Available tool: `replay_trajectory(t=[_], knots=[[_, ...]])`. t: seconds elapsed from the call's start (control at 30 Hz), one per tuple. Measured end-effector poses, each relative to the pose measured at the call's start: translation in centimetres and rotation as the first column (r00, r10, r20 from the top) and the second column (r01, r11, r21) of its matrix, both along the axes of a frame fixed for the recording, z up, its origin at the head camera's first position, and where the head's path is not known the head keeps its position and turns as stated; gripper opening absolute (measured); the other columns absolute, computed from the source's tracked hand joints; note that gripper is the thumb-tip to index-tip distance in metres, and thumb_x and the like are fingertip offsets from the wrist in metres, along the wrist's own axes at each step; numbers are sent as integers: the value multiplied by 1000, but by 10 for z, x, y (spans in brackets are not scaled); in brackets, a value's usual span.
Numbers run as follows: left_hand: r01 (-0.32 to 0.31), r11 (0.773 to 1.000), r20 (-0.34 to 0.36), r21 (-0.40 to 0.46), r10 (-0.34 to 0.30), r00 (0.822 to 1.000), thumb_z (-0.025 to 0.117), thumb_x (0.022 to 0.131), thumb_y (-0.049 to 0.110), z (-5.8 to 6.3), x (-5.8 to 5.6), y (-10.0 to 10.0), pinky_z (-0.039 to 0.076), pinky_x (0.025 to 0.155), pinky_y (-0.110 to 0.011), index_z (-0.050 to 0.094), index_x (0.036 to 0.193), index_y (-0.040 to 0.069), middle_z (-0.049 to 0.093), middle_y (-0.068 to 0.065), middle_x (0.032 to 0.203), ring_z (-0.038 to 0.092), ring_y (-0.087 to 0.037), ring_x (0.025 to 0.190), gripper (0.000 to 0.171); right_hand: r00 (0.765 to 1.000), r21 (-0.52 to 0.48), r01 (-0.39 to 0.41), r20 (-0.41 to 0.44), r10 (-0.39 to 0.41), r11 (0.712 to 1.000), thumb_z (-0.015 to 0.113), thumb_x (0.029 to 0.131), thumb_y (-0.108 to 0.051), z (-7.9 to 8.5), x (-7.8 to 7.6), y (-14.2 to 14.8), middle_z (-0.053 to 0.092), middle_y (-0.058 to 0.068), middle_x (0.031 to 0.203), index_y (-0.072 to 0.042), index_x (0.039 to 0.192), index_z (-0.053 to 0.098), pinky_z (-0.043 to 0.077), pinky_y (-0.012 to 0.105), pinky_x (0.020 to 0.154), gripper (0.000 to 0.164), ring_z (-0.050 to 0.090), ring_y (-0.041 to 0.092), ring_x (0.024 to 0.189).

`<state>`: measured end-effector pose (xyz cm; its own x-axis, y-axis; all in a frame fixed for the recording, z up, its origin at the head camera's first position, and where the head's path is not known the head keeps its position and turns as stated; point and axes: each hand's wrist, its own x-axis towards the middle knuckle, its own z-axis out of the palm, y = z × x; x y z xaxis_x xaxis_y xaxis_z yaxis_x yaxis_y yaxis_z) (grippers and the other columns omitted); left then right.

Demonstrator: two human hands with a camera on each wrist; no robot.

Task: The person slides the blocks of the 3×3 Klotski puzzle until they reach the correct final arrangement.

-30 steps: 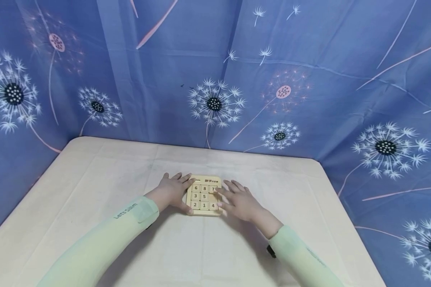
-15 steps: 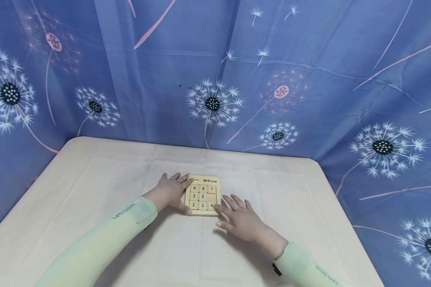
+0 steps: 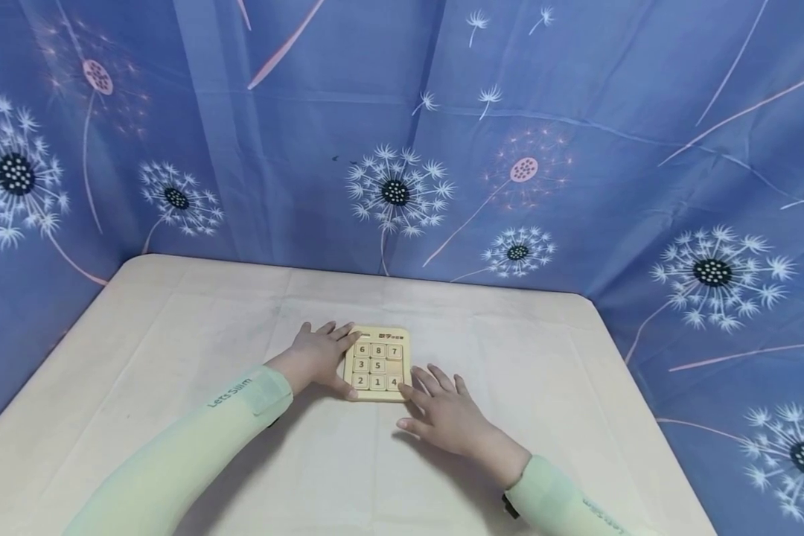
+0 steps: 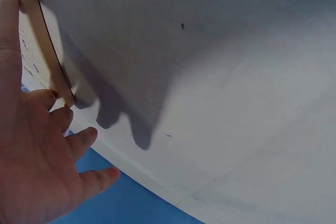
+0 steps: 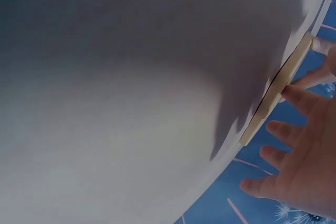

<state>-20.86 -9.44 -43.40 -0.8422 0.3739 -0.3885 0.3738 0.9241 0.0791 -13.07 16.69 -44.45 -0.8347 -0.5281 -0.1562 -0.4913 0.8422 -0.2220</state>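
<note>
A pale yellow number sliding puzzle (image 3: 383,336) lies flat on the table. Its tiles read 6, 8, 7 on top, 3, 5 and a gap at right in the middle, and 2, 1, 4 below. My left hand (image 3: 317,359) spreads along the puzzle's left side, thumb on the near corner and index finger at the far one; the left wrist view shows the other fingers spread apart. At the near right corner, my right hand (image 3: 452,419) touches the tile numbered 4 (image 3: 393,382) with its index fingertip. Its thumb and other fingers stay extended off the board.
The table (image 3: 254,454) has a cream cover with faint creases. A blue curtain (image 3: 295,149) printed with dandelions stands behind it and along both sides. The table's far edge runs just in front of the curtain.
My right hand has drawn back toward the near right, from beside the 7 and 4 tiles to the 4 tile's corner. The left hand stays put, and the tiles keep their order.
</note>
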Motion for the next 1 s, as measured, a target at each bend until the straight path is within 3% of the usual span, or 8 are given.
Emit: replay_trajectory(t=[1.0], knots=[[-3,1000,14,0,3,1000,75,73,76,4,1,2,20,127,-68,26,164,18,18,-4,174,21,-36,160,118,998,-20,65,6,-65,998,58,97,-59,-4,-9,-8,39,14,165,-18,152,51,26,78,118,68,29,44,155]])
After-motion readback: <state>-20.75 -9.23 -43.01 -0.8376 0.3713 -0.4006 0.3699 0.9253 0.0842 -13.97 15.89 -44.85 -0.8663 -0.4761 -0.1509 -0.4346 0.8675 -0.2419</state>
